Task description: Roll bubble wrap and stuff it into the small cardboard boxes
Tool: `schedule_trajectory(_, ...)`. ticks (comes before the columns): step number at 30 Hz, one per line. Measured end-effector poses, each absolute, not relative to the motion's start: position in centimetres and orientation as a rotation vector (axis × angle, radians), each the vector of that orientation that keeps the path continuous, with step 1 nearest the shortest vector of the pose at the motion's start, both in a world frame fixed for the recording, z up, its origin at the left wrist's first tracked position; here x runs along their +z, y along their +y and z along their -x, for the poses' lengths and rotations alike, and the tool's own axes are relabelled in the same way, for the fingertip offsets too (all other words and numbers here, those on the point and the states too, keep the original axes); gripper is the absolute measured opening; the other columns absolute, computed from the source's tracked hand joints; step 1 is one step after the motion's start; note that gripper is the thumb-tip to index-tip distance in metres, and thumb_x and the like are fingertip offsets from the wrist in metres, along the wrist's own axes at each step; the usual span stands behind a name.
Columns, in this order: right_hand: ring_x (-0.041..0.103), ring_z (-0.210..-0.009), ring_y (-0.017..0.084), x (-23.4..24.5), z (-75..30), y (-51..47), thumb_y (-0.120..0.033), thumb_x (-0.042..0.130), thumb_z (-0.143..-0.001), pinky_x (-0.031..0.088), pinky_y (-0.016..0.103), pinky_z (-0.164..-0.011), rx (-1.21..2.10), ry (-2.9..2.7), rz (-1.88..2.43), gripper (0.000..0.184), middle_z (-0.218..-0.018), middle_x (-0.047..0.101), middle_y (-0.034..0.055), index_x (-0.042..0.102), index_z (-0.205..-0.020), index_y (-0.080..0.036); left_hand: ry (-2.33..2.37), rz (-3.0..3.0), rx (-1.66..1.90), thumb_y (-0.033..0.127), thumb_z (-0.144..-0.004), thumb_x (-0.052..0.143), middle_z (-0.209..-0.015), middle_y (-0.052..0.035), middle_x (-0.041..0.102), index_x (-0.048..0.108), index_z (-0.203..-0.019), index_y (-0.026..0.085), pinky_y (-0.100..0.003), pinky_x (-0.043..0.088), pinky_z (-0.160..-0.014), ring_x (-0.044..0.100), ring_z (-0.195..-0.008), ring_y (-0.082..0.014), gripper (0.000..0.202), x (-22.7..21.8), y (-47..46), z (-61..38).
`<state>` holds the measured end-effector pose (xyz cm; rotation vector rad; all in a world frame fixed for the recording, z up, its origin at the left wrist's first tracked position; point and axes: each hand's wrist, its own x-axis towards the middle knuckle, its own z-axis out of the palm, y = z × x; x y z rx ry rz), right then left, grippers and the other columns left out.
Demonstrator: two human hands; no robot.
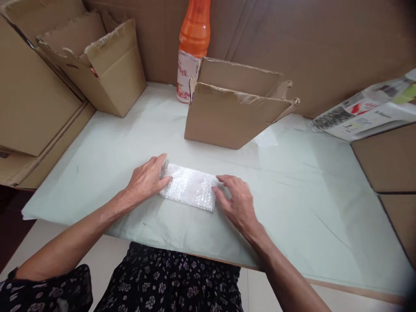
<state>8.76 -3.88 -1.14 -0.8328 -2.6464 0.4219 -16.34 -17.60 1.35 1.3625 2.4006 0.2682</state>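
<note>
A flat, rectangular bubble-wrap packet (190,186) lies on the pale green cloth, shiny and slightly wrinkled; its contents cannot be made out. My left hand (149,175) grips its left end, the thumb on top and the fingers along the far corner. At the right end, my right hand (236,199) holds the edge between a bent thumb and curled fingers. Beyond the packet stands an open cardboard box (234,112) with rough-cut upper edges.
Another open cardboard box (120,73) stands at the back left, beside larger cardboard (35,86). An orange bottle (195,39) is behind the middle box. A clear plastic scrap (267,138) lies near that box. Printed plastic packaging (360,110) leans at the right. The cloth-covered table (312,208) ends near my body.
</note>
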Motion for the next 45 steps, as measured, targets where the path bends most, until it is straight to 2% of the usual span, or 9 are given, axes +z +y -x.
schedule_trajectory(3, 0.066, -0.074, 0.023, -0.1, -8.7, -3.3, -0.046, 0.055, -0.098, 0.041, 0.036, -0.075, 0.504, -2.730, 1.157, 0.030, -0.078, 0.073, 0.0056, 0.069, -0.097, -0.019, 2.388, -1.343, 0.276, 0.034, -0.087, 0.059, -0.106, -0.0054, 0.070, 0.059, -0.125, 0.021, -0.035, 0.045, -0.074, 0.066, -0.090, -0.0252, 0.040, 1.3, -17.3, 16.2)
schedule_trajectory(9, 0.059, -0.066, 0.018, -0.3, -7.6, -4.4, -0.033, 0.059, -0.088, 0.039, 0.030, -0.067, 0.803, -2.640, 1.191, 0.014, -0.072, 0.066, 0.0012, 0.055, -0.081, -0.021, 2.373, -1.383, 0.377, 0.027, -0.082, 0.055, -0.087, -0.0027, 0.066, 0.058, -0.082, 0.021, -0.032, 0.042, -0.068, 0.061, -0.077, -0.0198, 0.007, 0.4, -17.4, 15.0)
schedule_trajectory(14, 0.057, -0.064, 0.013, 1.7, -8.8, -2.8, -0.035, 0.062, -0.088, 0.046, 0.027, -0.062, 1.136, -2.233, 0.939, 0.015, -0.075, 0.063, -0.0014, 0.055, -0.090, -0.023, 2.185, -1.365, 1.039, 0.033, -0.084, 0.057, -0.073, 0.0025, 0.061, 0.059, -0.081, 0.022, -0.026, 0.043, -0.060, 0.054, -0.063, -0.0132, 0.011, 2.6, -17.5, 14.6)
schedule_trajectory(18, 0.062, -0.075, 0.015, 8.4, -7.9, 1.9, -0.036, 0.070, -0.088, 0.053, 0.030, -0.071, 0.927, -1.974, 0.714, 0.031, -0.088, 0.064, 0.0000, 0.057, -0.112, -0.023, 2.217, -1.559, 1.558, 0.030, -0.084, 0.068, -0.077, 0.0034, 0.063, 0.063, -0.089, 0.022, -0.025, 0.047, -0.068, 0.057, -0.069, -0.0123, 0.011, 8.9, -13.1, 15.3)
schedule_trajectory(21, 0.062, -0.083, 0.015, 13.8, -5.7, 7.3, -0.032, 0.072, -0.088, 0.053, 0.031, -0.078, 0.612, -1.911, 0.619, 0.022, -0.092, 0.064, 0.0014, 0.061, -0.105, -0.023, 2.222, -1.772, 1.724, 0.023, -0.084, 0.069, -0.088, 0.0026, 0.066, 0.064, -0.092, 0.022, -0.025, 0.049, -0.077, 0.058, -0.079, -0.0123, 0.011, 14.2, -7.2, 16.8)
schedule_trajectory(30, 0.059, -0.067, 0.016, 17.8, 0.5, 16.2, -0.012, 0.068, -0.074, 0.042, 0.028, -0.063, 0.442, -2.913, 1.151, 0.007, -0.068, 0.063, 0.0002, 0.066, -0.077, -0.017, 2.396, -1.750, 0.211, 0.017, -0.072, 0.070, -0.069, 0.0001, 0.063, 0.072, -0.083, 0.018, -0.031, 0.046, -0.073, 0.061, -0.076, -0.0192, 0.012, 17.4, 5.1, 21.1)
schedule_trajectory(35, 0.061, -0.068, 0.018, 17.5, 3.0, 15.3, -0.014, 0.070, -0.072, 0.042, 0.030, -0.061, 0.135, -3.183, 1.344, 0.009, -0.077, 0.068, 0.0045, 0.067, -0.079, -0.018, 2.353, -1.868, -0.406, 0.019, -0.071, 0.068, -0.090, -0.0069, 0.071, 0.072, -0.086, 0.019, -0.037, 0.048, -0.084, 0.066, -0.093, -0.0281, 0.015, 17.2, 6.5, 19.3)
schedule_trajectory(41, 0.064, -0.077, 0.023, 17.0, 1.3, 16.6, -0.024, 0.080, -0.067, 0.048, 0.035, -0.074, -0.053, -2.878, 1.170, 0.019, -0.065, 0.060, 0.0036, 0.062, -0.066, -0.018, 2.457, -1.916, 0.232, 0.023, -0.075, 0.069, -0.081, -0.0037, 0.063, 0.069, -0.081, 0.016, -0.045, 0.046, -0.096, 0.066, -0.104, -0.0323, 0.009, 17.8, 4.0, 20.0)
schedule_trajectory(45, 0.062, -0.076, 0.020, 16.9, 1.4, 17.0, -0.027, 0.079, -0.073, 0.049, 0.035, -0.078, 0.270, -2.668, 0.862, 0.018, -0.057, 0.054, -0.0006, 0.065, -0.066, -0.020, 2.238, -1.779, 0.640, 0.017, -0.076, 0.066, -0.067, -0.0006, 0.061, 0.075, -0.080, 0.018, -0.037, 0.052, -0.081, 0.067, -0.078, -0.0233, 0.010, 17.0, 3.8, 20.0)
